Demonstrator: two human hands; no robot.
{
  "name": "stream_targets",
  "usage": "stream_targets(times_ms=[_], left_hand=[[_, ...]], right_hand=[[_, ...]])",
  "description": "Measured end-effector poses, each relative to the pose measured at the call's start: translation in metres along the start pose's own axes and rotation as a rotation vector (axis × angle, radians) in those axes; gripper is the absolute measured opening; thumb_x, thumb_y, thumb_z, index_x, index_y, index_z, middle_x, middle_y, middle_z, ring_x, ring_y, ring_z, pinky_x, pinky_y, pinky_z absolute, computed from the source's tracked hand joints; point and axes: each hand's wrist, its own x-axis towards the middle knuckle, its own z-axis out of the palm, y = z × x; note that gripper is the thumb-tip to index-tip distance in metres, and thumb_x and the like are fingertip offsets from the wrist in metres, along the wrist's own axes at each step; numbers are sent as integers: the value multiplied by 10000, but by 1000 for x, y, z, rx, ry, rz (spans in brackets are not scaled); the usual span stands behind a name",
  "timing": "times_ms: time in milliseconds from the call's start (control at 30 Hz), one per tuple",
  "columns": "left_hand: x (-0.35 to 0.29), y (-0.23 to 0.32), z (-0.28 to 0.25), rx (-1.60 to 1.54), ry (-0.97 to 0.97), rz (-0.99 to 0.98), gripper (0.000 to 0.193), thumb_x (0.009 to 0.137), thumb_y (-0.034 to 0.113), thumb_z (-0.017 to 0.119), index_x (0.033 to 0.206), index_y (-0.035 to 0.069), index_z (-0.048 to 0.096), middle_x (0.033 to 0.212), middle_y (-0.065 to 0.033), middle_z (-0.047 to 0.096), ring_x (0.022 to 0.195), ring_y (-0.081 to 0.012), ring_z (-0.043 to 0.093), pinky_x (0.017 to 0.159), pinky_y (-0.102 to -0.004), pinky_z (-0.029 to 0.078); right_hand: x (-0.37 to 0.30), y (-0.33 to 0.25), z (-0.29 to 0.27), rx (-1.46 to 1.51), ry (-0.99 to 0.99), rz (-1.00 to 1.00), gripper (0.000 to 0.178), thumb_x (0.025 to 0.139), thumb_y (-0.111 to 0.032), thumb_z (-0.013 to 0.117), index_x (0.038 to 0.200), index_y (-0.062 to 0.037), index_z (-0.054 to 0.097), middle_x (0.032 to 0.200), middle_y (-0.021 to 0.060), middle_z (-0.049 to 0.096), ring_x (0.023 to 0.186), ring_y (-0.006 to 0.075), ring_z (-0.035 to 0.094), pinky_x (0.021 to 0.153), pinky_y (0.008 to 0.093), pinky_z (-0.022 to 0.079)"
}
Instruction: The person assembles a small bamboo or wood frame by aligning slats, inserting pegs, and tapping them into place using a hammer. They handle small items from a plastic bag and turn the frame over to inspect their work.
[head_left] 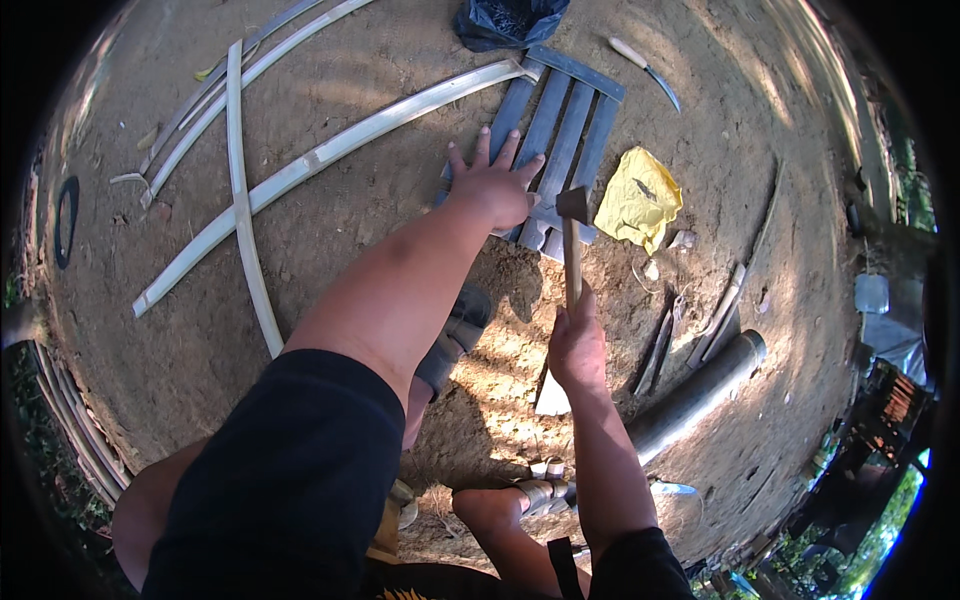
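Observation:
My left hand [490,190] lies with fingers spread on the near left part of a grey slatted wooden panel [575,72] on the dirt ground. Nothing shows in its grasp, though what lies under the palm is hidden. Fingers of my right hand [577,350] wrap round the wooden handle of a hammer [572,240]. Its dark head is up, beside the panel's near right corner. Just right of that head, a crumpled yellow sheet [640,200] carries a small dark pile, too small to make out.
Long pale split strips [330,150] cross the ground at left, one reaching the panel. A black plastic bag [510,22] stands beyond it. A curved knife [645,70] lies far right. Nearer are a long blade [725,305], dark tools [655,350] and a dark pipe [700,390].

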Motion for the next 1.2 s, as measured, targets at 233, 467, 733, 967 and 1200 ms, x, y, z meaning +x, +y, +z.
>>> stream_targets(times_ms=[233,467,733,967,1200], left_hand=[[0,-3,1,9,-11,-3,667,1029,531,390,1624,384,129,1715,-23,-70,1557,-397,-101,1163,-741,-18],[-2,-5,-2,-4,-26,-16,663,1029,534,391,1623,391,133,1715,-22,-74,1556,-389,-116,1163,-739,-28],[0,-8,1,-44,21,26,675,1013,525,454,1617,372,193,1717,-38,-28,1558,-397,-88,1181,-715,15],[-20,-42,10,59,267,317,470,907,363,700,1358,249,633,1637,-33,339,1547,-316,193,1186,-594,280],[-13,-37,16,87,334,375,365,908,284,694,1266,213,689,1546,27,479,1478,-238,366,1123,-432,435]], right_hand=[[-6,-1,-5,504,467,-333,476,1014,-81,526,1434,67,358,1029,319,640,859,381,694,713,414,534],[-18,17,14,219,140,-39,461,1009,-95,523,1439,1,387,836,234,665,740,388,685,655,471,521],[-41,6,-4,428,197,-76,432,1017,-61,496,1425,38,394,918,214,642,783,290,652,704,400,519],[-88,35,27,438,189,4,516,1008,-97,551,1452,78,356,735,139,621,622,219,619,568,371,483],[-108,50,48,483,126,19,464,1023,-133,558,1441,-8,401,850,110,618,682,162,575,593,343,481]])
